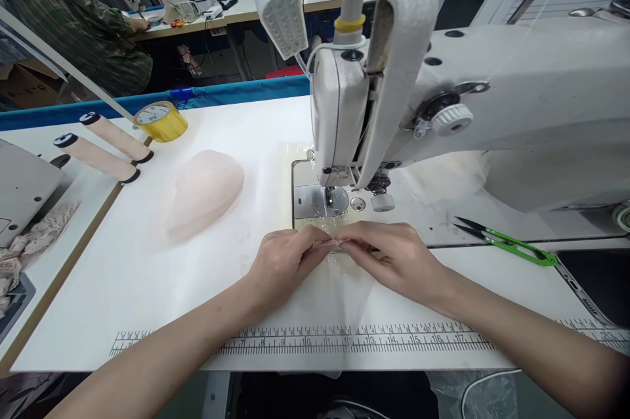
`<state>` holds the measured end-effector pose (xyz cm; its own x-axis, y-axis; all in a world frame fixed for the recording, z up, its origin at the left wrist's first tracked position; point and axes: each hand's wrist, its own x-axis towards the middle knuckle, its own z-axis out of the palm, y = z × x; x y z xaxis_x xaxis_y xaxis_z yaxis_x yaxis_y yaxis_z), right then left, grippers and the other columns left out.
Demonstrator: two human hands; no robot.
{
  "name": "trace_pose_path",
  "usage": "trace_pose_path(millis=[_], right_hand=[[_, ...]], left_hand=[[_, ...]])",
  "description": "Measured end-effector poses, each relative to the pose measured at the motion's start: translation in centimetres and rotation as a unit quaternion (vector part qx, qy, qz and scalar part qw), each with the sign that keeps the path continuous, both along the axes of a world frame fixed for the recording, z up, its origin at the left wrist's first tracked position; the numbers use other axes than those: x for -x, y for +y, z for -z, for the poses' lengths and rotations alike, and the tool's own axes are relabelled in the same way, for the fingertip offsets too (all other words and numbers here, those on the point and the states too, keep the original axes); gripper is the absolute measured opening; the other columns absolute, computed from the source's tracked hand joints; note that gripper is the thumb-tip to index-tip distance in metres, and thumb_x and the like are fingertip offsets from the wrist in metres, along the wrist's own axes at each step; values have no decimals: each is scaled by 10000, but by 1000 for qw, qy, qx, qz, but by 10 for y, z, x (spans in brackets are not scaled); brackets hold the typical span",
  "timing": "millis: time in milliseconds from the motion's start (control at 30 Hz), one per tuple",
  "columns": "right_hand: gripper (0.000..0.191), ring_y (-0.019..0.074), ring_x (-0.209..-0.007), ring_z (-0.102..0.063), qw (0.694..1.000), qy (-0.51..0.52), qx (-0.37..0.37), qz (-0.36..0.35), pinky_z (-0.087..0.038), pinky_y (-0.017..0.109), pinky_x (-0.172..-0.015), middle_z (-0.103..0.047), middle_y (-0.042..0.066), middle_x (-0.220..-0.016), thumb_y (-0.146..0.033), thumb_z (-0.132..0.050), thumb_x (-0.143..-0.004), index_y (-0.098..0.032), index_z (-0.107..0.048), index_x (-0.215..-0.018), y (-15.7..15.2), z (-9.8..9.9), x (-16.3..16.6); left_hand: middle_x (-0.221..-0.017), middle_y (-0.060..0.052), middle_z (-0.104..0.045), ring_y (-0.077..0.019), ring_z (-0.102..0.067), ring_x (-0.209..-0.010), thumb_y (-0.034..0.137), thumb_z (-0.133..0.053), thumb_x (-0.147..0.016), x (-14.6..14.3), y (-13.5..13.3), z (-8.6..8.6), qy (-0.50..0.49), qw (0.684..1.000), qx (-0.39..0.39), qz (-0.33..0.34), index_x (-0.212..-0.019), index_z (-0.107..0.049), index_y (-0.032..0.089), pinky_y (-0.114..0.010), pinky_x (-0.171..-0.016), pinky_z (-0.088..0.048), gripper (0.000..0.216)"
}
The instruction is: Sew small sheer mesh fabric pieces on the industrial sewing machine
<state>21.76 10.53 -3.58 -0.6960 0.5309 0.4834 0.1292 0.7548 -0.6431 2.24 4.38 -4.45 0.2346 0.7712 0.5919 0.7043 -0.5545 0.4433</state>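
Note:
Just in front of the needle plate (310,201) of a white sewing machine (492,84), my two hands meet. Thumb and fingers of my left hand (288,258) pinch a thin, pale, sheer fabric (335,245) at its edge. My right hand (394,251) is closed on the same edge from the other side, fingertips almost touching the left ones. The rest of the fabric seems to hang toward the front edge, nearly see-through against the white table. Above the plate, the presser foot (329,196) stands beyond my fingertips.
A pale cup-shaped fabric piece (207,192) lies left, near a yellow tape roll (161,121) and two thread cones (98,157). Green-handled thread snips (512,245) and a phone (598,281) lie right. A printed ruler (319,340) runs along the front. Another person (83,38) sits behind.

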Motion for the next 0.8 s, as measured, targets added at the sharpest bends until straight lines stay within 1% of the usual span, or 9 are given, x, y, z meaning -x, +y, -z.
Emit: trace_pose_path(millis=[100, 200, 300, 400, 533, 600, 667, 733, 800], right_hand=[[86, 88, -637, -600, 998, 21, -63, 22, -476, 201, -572, -663, 5, -773, -130, -552, -944, -157, -610, -1002, 1, 3, -1], [130, 96, -563, -574, 981, 24, -187, 38, -459, 223, -511, -645, -18, -690, -104, -584, -917, -169, -610, -1026, 1, 3, -4], [202, 126, -641, -621, 949, 14, -316, 11, -502, 246, -547, -688, 16, -749, -54, -560, -901, -152, -625, -1064, 0, -3, -8], [170, 142, -682, -641, 915, 8, -402, -22, -526, 243, -561, -688, 34, -718, -29, -559, -882, -141, -679, -929, 0, -13, -10], [126, 139, -668, -630, 887, 6, -461, -34, -527, 237, -543, -666, 22, -668, -31, -638, -830, -141, -695, -804, -1, -20, -12], [121, 134, -651, -620, 883, 3, -468, -42, -514, 239, -529, -662, 16, -665, -34, -639, -827, -141, -691, -804, -2, -21, -13], [132, 123, -623, -606, 898, 2, -438, -49, -490, 238, -511, -658, 0, -659, -47, -620, -848, -160, -687, -838, -3, -19, -15], [132, 106, -575, -583, 943, -5, -329, -38, -463, 239, -494, -659, -19, -659, -91, -586, -893, -191, -674, -884, -3, -16, -15], [122, 87, -530, -557, 986, -15, -167, -15, -441, 231, -483, -654, -37, -654, -147, -558, -931, -208, -658, -897, -3, -12, -12]], left_hand=[[-495, 109, -425, -51, -389, -421, 280, -554, -961, -1, -2, -1, -10, 1000, 4, 5, -942, -548, 162, -151, -443, -338, 120], [-483, 132, -328, -56, -327, -398, 263, -496, -981, -2, -4, -4, -18, 999, 48, -2, -1097, -531, 161, -149, -418, -322, 159], [-514, 108, -457, -61, -442, -437, 192, -455, -981, -1, -4, -5, -8, 998, 52, 23, -1197, -537, 185, -154, -468, -409, 231], [-688, 46, -669, -68, -588, -540, 135, -485, -958, 0, -3, -3, 7, 998, 9, 60, -1131, -593, 194, -181, -555, -490, 212], [-709, 31, -701, -84, -626, -558, 132, -550, -927, -1, -5, 0, -7, 999, -5, 49, -999, -624, 168, -195, -559, -500, 110], [-666, 35, -681, -88, -602, -527, 143, -556, -919, -2, -8, -3, -8, 999, 10, 45, -952, -635, 166, -200, -543, -487, 90], [-623, 43, -654, -84, -566, -497, 172, -555, -921, -3, -10, -10, -15, 995, 85, 49, -917, -658, 177, -194, -513, -458, 103], [-561, 60, -605, -74, -502, -456, 218, -573, -921, -2, -11, -17, -27, 979, 196, 56, -878, -683, 198, -183, -459, -397, 120], [-516, 68, -555, -71, -435, -430, 246, -604, -905, -2, -10, -20, -22, 964, 262, 46, -818, -695, 211, -187, -424, -328, 131]])
